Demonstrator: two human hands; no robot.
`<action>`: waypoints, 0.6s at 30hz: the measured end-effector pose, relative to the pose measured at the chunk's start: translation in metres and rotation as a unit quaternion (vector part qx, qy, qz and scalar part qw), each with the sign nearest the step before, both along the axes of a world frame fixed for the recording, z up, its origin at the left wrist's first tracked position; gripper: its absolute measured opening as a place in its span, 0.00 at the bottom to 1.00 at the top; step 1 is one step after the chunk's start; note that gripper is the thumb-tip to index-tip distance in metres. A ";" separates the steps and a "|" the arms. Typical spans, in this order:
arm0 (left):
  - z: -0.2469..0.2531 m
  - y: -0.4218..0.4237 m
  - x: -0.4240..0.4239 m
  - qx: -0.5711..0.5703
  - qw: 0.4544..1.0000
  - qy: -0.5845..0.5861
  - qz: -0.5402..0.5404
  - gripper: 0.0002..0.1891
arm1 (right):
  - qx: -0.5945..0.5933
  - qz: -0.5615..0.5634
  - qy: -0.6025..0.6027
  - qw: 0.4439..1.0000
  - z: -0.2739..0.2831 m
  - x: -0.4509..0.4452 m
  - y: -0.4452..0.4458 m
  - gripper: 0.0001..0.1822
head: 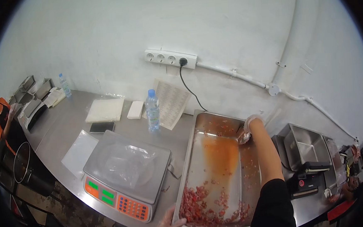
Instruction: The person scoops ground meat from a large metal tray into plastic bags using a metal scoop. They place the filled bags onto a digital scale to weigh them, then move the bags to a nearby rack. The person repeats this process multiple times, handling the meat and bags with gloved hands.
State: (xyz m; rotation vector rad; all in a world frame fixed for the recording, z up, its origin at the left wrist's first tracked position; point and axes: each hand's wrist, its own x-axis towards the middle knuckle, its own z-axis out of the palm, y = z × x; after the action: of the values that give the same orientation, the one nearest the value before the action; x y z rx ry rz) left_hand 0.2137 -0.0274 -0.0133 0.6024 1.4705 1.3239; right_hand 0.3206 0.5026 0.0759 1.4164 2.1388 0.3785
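Observation:
A deep stainless steel pan stands before me, with orange liquid on its base and chopped reddish food pieces heaped mostly at the near end. My left hand, in a clear plastic glove, rests on the pan's near left corner, its thumb over the rim. Inside the far right corner, my gloved right hand holds a small metal container or scoop; its exact kind is unclear. Left of the pan sits a digital scale with a clear plastic bag or film on its plate.
A water bottle, a dark phone and white sheets lie or stand beyond the scale. Steel pans and a black device are at right. A co-worker stands far left. A cord runs from a wall socket strip.

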 end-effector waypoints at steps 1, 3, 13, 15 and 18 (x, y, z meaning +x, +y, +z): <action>0.003 0.001 0.000 -0.010 1.000 0.026 0.011 0.32 | -0.023 -0.012 -0.013 1.000 0.003 -0.015 -0.001 0.17; 0.014 -0.003 0.003 -0.033 0.996 0.074 0.026 0.28 | -0.071 -0.044 0.003 0.996 0.008 -0.036 -0.001 0.17; -0.010 0.000 0.000 0.023 0.992 -0.126 0.014 0.39 | -0.073 0.108 -0.017 0.991 0.027 -0.126 -0.038 0.18; -0.013 0.001 -0.002 0.060 0.979 -0.194 0.010 0.39 | -0.059 0.165 -0.041 0.984 0.022 -0.142 -0.041 0.17; -0.010 -0.001 -0.004 0.050 0.976 -0.210 0.007 0.40 | -0.015 0.211 0.007 0.977 0.027 -0.165 -0.078 0.17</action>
State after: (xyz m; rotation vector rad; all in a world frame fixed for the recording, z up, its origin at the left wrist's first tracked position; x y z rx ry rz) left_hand 0.2099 -0.0288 -0.0232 0.3461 1.0687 1.4401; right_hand 0.1553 0.4243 0.1025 0.9404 2.4420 0.4905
